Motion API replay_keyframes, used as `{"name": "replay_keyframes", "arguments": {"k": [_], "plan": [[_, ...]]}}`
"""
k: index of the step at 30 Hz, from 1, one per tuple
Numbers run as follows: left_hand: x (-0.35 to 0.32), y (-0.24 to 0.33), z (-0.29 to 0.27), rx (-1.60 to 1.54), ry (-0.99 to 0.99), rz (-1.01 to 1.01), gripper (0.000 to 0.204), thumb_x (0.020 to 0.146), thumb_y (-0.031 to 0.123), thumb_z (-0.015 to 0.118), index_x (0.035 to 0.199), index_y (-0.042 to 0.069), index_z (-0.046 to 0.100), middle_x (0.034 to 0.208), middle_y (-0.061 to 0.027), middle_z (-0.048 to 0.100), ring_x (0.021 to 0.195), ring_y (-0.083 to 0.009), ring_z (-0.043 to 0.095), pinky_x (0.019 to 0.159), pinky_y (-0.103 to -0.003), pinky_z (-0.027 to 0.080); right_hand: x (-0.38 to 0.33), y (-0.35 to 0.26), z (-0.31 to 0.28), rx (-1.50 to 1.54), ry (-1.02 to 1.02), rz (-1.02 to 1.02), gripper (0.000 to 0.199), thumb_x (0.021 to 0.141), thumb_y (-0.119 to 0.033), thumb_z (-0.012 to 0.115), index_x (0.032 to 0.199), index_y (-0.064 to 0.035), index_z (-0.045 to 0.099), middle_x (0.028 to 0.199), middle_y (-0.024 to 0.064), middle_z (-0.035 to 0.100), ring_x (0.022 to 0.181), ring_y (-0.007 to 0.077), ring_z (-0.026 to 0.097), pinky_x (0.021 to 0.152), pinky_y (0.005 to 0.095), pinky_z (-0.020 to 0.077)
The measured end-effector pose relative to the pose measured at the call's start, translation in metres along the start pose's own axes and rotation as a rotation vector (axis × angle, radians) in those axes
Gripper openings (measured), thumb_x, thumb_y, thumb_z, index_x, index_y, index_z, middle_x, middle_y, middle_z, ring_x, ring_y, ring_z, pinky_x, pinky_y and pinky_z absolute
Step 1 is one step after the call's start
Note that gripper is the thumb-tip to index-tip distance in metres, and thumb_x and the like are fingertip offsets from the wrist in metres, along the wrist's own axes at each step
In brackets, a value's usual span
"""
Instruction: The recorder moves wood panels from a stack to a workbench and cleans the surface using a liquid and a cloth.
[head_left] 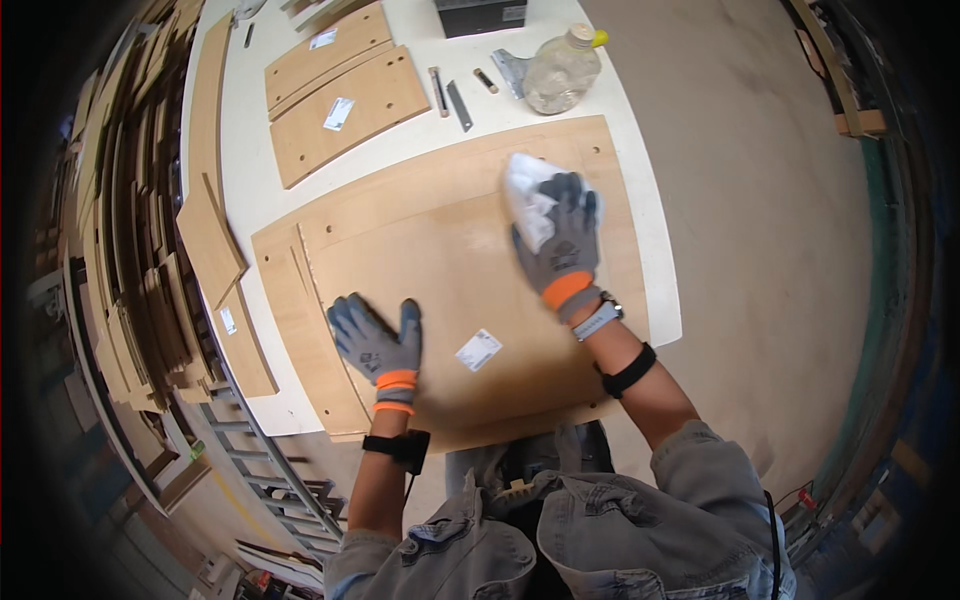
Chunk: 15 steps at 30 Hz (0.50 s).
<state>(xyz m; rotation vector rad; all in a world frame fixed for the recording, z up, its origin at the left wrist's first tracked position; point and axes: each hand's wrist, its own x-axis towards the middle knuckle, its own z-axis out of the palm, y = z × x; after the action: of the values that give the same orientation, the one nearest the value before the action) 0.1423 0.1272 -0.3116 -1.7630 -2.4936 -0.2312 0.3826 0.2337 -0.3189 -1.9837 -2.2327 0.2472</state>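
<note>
A large light-wood panel lies on the white table in front of me, with a white label near its front edge. My right hand, in a grey glove with an orange cuff, holds a white cloth against the panel's far right part. The cloth bunches out past the fingers on their left side. My left hand, in a matching glove, rests on the panel's left part. Its fingers are spread and it holds nothing.
Beyond the panel lie smaller labelled boards, a utility knife, a grey blade-like strip and a marker-like stick. A clear plastic bottle stands at the far right. Long boards line the left table edge; stacked wood stands beyond.
</note>
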Motion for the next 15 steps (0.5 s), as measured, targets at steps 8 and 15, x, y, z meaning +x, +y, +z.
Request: {"name": "replay_keyframes", "arguments": {"k": [8, 15], "plan": [[-0.002, 0.013, 0.01, -0.01, -0.005, 0.001, 0.078, 0.078, 0.049, 0.062, 0.133, -0.002, 0.039, 0.139, -0.0238, 0.038, 0.131, -0.042, 0.031, 0.104, -0.049, 0.026, 0.033, -0.122, 0.026, 0.016, -0.18, -0.304, 0.062, 0.088, -0.046, 0.043, 0.136, -0.0072, 0.041, 0.142, 0.0145, 0.038, 0.137, 0.0311, 0.023, 0.113, 0.0516, 0.0109], [-0.003, -0.017, -0.003, -0.07, 0.026, 0.057, 0.065, 0.087, 0.038, 0.056, 0.134, -0.003, 0.038, 0.135, -0.0228, 0.042, 0.126, -0.0376, 0.039, 0.102, -0.046, 0.03, 0.027, -0.007, 0.053, 0.757, 0.079, 0.023, 0.052, 0.083, -0.031, 0.059, 0.125, -0.0029, 0.046, 0.117, 0.0186, 0.052, 0.111, 0.0315, 0.048, 0.101, 0.0408, 0.0348]]}}
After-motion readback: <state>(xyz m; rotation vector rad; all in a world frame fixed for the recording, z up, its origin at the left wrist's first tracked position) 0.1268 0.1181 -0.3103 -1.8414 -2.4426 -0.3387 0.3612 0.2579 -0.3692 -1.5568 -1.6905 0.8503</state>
